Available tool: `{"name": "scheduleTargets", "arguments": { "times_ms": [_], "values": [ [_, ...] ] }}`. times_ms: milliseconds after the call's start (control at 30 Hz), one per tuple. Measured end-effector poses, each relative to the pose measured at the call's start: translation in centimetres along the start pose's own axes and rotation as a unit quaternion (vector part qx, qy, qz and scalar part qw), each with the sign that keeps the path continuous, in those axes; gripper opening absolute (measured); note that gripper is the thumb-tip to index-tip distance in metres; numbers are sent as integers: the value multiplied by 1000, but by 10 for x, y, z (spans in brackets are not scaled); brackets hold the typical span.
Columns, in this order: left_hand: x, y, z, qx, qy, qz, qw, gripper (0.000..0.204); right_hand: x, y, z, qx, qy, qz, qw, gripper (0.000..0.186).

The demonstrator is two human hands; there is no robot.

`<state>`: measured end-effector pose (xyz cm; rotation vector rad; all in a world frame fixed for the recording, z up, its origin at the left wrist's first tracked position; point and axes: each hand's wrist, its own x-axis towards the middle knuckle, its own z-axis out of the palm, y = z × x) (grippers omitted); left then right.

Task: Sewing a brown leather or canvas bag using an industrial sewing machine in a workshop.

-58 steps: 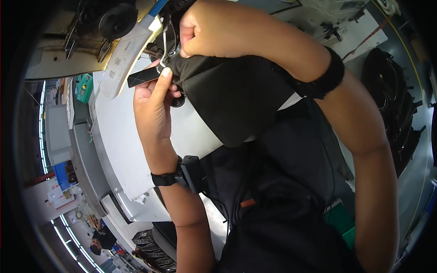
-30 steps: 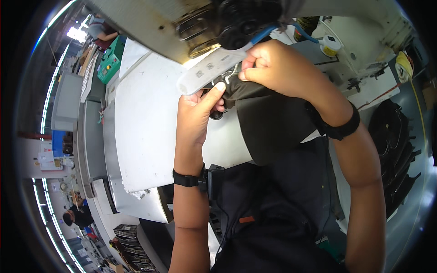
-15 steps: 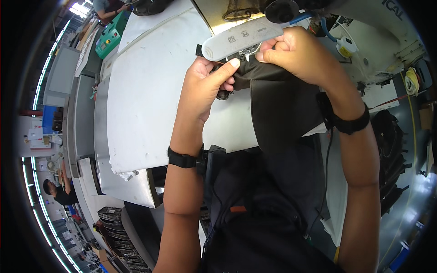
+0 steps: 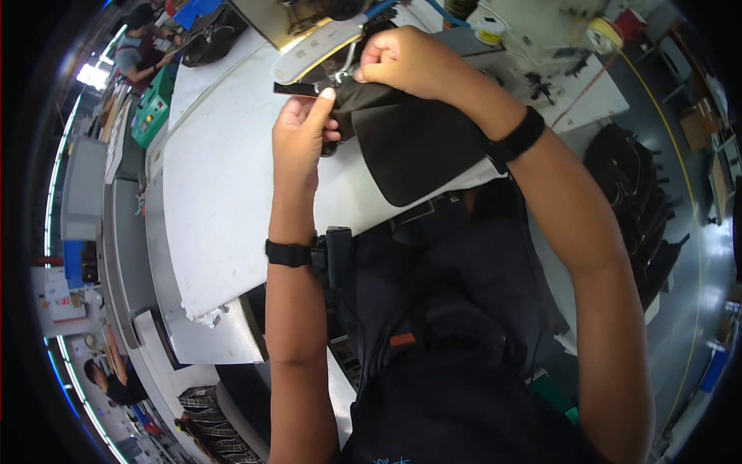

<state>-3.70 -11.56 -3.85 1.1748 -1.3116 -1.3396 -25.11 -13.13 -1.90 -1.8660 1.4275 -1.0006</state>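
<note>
A dark brown fabric piece (image 4: 417, 143) hangs from the sewing machine's presser foot (image 4: 338, 77) over the white table's near edge. My left hand (image 4: 300, 135) is closed on its left part, thumb on top just below the foot. To the right of the foot, my right hand (image 4: 398, 62) is closed in a pinch at the fabric's upper edge. What lies between its fingertips is hidden. A pale rounded machine cover (image 4: 318, 50) sits above the foot, and a dark flat strip (image 4: 296, 89) sticks out to its left.
The white tabletop (image 4: 224, 170) spreads to the left. At the far left stand a green box (image 4: 153, 108) and a dark bag (image 4: 210, 37), near a person (image 4: 139, 50) at work. Dark pieces (image 4: 630, 201) are piled at right. Another person (image 4: 116, 379) is at lower left.
The view has shifted, so hands, machine and fabric appear farther left and up. Both hands remain beside the presser foot; my right forearm slants more. The far-left person and bag show more fully.
</note>
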Motion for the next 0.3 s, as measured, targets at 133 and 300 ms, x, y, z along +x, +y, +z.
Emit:
{"name": "scheduleTargets", "arguments": {
  "times_ms": [133, 300],
  "values": [
    [-44, 9, 3, 8, 67, 134, 989, 57, -28, 2, -2, -156, 125, -87, 976, 29],
    [-112, 53, -44, -25, 102, 323, 941, 44, -77, 20, -27, -214, 258, -268, 903, 33]
  ]
}}
